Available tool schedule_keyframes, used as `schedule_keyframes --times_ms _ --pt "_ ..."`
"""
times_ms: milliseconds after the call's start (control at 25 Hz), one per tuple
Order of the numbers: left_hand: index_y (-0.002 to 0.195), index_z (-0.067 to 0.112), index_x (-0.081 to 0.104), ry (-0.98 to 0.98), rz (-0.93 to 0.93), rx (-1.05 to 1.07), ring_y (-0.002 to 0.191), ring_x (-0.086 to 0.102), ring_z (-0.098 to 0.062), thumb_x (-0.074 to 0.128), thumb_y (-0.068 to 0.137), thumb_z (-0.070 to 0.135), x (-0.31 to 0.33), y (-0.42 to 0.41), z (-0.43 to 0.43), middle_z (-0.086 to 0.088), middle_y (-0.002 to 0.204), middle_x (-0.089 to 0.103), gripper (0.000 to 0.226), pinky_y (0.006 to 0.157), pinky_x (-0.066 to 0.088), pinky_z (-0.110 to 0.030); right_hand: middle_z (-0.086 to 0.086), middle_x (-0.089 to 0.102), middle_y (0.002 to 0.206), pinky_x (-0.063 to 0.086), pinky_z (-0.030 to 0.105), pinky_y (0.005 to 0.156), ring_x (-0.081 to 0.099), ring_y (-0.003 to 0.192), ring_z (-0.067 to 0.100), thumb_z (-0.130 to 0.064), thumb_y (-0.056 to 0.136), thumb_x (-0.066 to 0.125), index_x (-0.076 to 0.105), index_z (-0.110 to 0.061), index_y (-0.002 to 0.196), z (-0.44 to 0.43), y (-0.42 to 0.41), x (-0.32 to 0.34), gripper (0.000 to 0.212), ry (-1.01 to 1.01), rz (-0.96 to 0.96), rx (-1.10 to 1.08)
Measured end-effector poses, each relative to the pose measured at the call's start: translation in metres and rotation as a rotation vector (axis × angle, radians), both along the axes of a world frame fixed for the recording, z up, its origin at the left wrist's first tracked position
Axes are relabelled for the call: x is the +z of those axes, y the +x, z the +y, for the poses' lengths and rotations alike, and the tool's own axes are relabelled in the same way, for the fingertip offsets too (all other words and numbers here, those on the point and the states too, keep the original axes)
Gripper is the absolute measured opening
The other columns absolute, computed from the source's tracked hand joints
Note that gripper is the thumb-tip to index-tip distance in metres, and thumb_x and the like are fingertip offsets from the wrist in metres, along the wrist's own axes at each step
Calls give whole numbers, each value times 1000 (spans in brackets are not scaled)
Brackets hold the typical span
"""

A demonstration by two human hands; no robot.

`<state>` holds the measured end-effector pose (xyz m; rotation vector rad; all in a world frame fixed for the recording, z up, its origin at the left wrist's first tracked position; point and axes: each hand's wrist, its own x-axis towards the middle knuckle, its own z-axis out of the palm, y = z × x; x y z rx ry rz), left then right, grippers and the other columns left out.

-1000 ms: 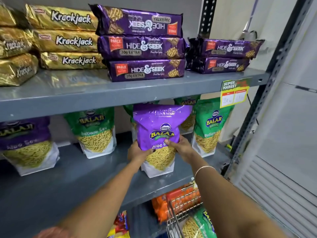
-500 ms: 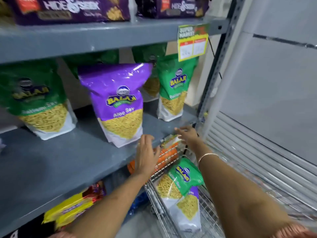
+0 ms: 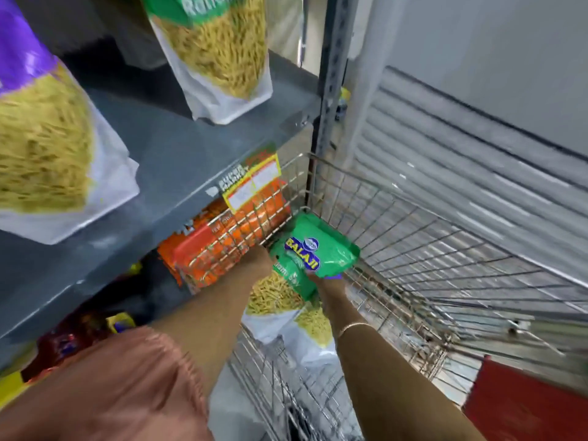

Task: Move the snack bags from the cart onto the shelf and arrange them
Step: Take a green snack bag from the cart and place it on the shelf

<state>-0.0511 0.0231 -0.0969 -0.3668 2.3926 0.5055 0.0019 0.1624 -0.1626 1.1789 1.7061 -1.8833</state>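
A green Balaji snack bag [image 3: 313, 249] lies inside the wire cart [image 3: 429, 249], its top lifted toward the shelf. My left hand [image 3: 259, 259] grips its left side and my right hand [image 3: 324, 283] grips it from below; both hands are mostly hidden by the bag. Another bag [image 3: 313, 326] with a white bottom lies under it in the cart. On the grey shelf [image 3: 178, 154] stand a purple Aloo Sev bag [image 3: 47, 138] at the left and a green Ratlami Sev bag [image 3: 219, 55] further back.
A yellow price tag [image 3: 251, 183] hangs on the shelf edge. Orange packs [image 3: 222, 240] fill the lower shelf behind the cart's wire side. The upright shelf post [image 3: 331, 74] stands right of the shelf, a grey louvred panel [image 3: 477, 148] beyond the cart. A red flap [image 3: 525, 399] is on the cart's near right.
The purple bag was left standing on the shelf. Both hands dropped into the cart and closed on the green bag. My view tilted down toward the cart.
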Motion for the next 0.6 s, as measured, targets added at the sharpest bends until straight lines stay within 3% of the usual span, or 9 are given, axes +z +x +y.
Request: schedule_keyframes --times_ms 120,280,360,440,520,600 --pt "129 -10 42 -1 -65 -1 127 46 -35 38 97 25 -25 -5 0 -27 137 47 47 103 37 -38 10 63 95 46 22 55 57 83 18 -22 75 72 61 0 108 -4 -4 -9 41 -3 -4 23" --pt "133 -11 36 121 -117 143 115 54 -30 54 90 29 -46 -14 -7 -27 125 53 62 83 48 -40 14 68 96 50 23 52 60 74 22 -18 65 80 64 -7 101 -9 -6 -13 41 -46 77 -110" --pt "139 -4 29 183 -162 166 127 45 -31 61 85 35 -52 -13 -13 -23 143 40 75 98 44 -36 15 66 98 53 24 57 63 78 24 -8 69 75 61 -7 103 -7 -7 -12 36 -139 136 -136" --pt "143 3 23 258 -215 214 134 38 -31 69 77 39 -52 -8 -18 -18 152 28 88 110 38 -38 21 65 108 57 31 69 64 92 32 -1 71 72 57 0 112 -1 -7 -4 45 -234 164 -159" --pt "145 9 18 360 -257 305 137 33 -32 72 73 38 -46 -2 -16 -15 155 23 94 114 32 -44 22 64 112 56 37 76 63 99 37 -1 72 70 53 2 117 5 -4 5 49 -259 150 -109" --pt "144 11 23 451 -261 370 133 38 -31 74 72 35 -33 5 -14 -16 151 31 92 112 34 -44 20 65 109 57 38 75 65 93 34 -1 72 70 54 0 113 11 -2 17 43 -275 172 -74"
